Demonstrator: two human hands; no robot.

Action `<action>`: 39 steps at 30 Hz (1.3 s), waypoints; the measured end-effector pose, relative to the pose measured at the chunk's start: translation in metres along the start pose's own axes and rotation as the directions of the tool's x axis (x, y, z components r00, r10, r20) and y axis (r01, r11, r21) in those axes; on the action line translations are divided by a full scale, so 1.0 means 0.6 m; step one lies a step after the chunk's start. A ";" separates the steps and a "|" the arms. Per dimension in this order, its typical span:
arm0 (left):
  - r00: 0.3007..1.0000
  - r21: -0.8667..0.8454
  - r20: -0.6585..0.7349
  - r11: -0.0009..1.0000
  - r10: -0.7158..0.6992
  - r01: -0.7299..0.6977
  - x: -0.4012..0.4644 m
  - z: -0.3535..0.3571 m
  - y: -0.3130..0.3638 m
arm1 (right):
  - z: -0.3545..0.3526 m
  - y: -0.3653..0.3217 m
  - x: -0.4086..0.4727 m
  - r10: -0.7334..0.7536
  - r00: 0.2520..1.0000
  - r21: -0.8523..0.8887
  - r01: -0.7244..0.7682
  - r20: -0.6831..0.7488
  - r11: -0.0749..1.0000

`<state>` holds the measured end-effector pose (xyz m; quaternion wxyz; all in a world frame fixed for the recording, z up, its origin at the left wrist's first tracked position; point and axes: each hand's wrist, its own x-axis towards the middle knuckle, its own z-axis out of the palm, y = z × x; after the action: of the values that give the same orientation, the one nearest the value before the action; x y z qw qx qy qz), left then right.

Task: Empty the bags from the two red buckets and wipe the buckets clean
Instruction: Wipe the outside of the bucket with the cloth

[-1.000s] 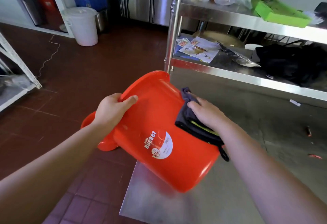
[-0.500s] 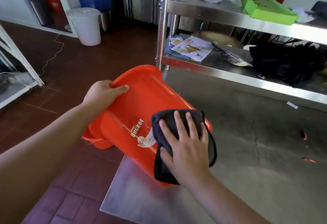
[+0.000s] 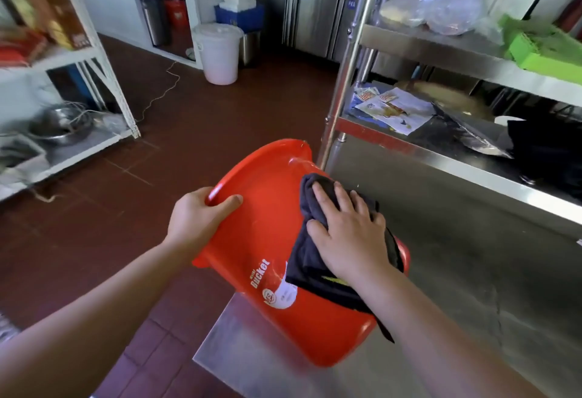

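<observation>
Red bucket tipped on its side at steel worktop near-left corner, rim far-left; left hand grips rim, right hand fingers spread flat, pressing dark cloth on wall; red tile floor left, steel shelf far right, white bin far

Red bucket: mouth turned away, inside unseen; sticker's small print unreadable.
Dark cloth: middle covered by right hand.
Left hand: fingers hidden behind bucket rim, only thumb visible.
Green tray: blurred, cut by right edge.
Bench: cut by lower and right edges.
</observation>
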<state>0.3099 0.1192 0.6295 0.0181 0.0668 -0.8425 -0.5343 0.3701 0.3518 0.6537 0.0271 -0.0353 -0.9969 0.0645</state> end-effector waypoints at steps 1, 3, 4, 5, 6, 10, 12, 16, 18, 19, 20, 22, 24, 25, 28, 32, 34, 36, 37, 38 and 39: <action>1.000 -0.018 -0.001 1.000 -0.005 0.005 -0.003 -0.003 -0.007 | 0.001 -0.017 0.013 -0.020 1.000 0.001 0.020 0.000 1.000; 1.000 -0.049 -0.006 0.999 -0.013 0.013 -0.005 -0.010 -0.020 | 0.004 -0.056 0.042 -0.055 0.998 -0.009 0.054 -0.008 0.998; 1.000 -0.066 -0.008 0.998 -0.016 0.015 -0.005 -0.012 -0.026 | 0.005 -0.075 0.059 -0.068 0.998 -0.015 0.067 -0.010 0.998; 1.000 -0.079 -0.006 0.997 -0.015 0.015 -0.004 -0.014 -0.031 | 0.005 -0.092 0.076 -0.076 0.997 -0.015 0.076 -0.008 0.997; 1.000 -0.083 -0.004 0.996 -0.012 0.012 -0.003 -0.016 -0.035 | 0.003 -0.107 0.093 -0.079 0.997 -0.011 0.079 0.002 0.997; 0.999 -0.072 -0.022 0.997 0.025 -0.027 0.009 -0.014 -0.044 | -0.002 -0.122 0.134 -0.046 0.997 0.015 0.045 0.054 0.999; 0.999 -0.051 -0.001 0.997 0.050 -0.050 0.015 -0.009 -0.039 | -0.004 -0.105 0.128 -0.010 0.998 0.045 0.007 0.058 0.999; 0.996 -0.032 0.076 0.998 0.053 -0.051 0.022 -0.002 -0.028 | -0.018 -0.046 0.100 0.123 0.986 0.169 -0.140 0.109 0.976; 0.994 -0.034 0.086 0.998 0.064 -0.061 0.023 -0.004 -0.028 | -0.026 -0.016 0.074 0.199 0.970 0.216 -0.226 0.138 0.950; 0.994 -0.037 0.086 0.997 0.068 -0.065 0.022 -0.006 -0.030 | -0.029 -0.003 0.057 0.229 0.963 0.235 -0.259 0.144 0.937; 0.994 -0.040 0.088 0.997 0.067 -0.063 0.022 -0.008 -0.031 | -0.031 0.007 0.039 0.255 0.956 0.246 -0.284 0.144 0.927; 0.993 -0.042 0.100 0.997 0.063 -0.059 0.020 -0.011 -0.032 | -0.031 0.021 0.000 0.296 0.948 0.239 -0.317 0.120 0.918; 0.991 -0.048 0.117 0.997 0.064 -0.059 0.018 -0.014 -0.034 | -0.028 0.027 -0.038 0.327 0.944 0.237 -0.329 0.052 0.914; 0.990 -0.051 0.124 0.997 0.062 -0.056 0.018 -0.016 -0.035 | -0.027 0.027 -0.054 0.337 0.941 0.253 -0.326 0.000 0.911; 0.989 -0.072 0.138 0.997 0.044 -0.034 0.019 -0.022 -0.038 | -0.022 0.024 -0.095 0.370 0.916 0.359 -0.297 -0.154 0.885; 0.991 -0.100 0.132 0.995 0.028 -0.014 0.011 -0.032 -0.030 | -0.016 0.034 -0.125 0.400 0.883 0.451 -0.262 -0.245 0.853; 0.995 -0.080 0.097 0.997 0.021 -0.014 0.011 -0.051 -0.021 | -0.017 0.043 -0.125 0.392 0.884 0.457 -0.248 -0.255 0.854; 1.000 -0.009 0.027 1.000 0.004 -0.004 0.022 -0.085 -0.014 | -0.016 0.044 -0.117 0.363 0.901 0.415 -0.243 -0.238 0.877; 1.000 0.027 -0.010 1.000 -0.010 0.010 0.028 -0.108 -0.012 | -0.014 0.040 -0.109 0.337 0.913 0.378 -0.236 -0.228 0.895; 0.999 0.039 -0.041 0.999 -0.031 0.032 0.033 -0.133 -0.014 | -0.010 0.032 -0.099 0.307 0.927 0.343 -0.222 -0.217 0.913; 0.996 0.024 -0.069 0.998 -0.055 0.057 0.037 -0.160 -0.018 | -0.004 0.021 -0.088 0.273 0.940 0.319 -0.200 -0.203 0.927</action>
<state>0.2983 0.0257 0.6599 0.0312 0.1089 -0.8461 -0.5209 0.4238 0.3606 0.6518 0.1460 -0.1593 -0.9536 0.2096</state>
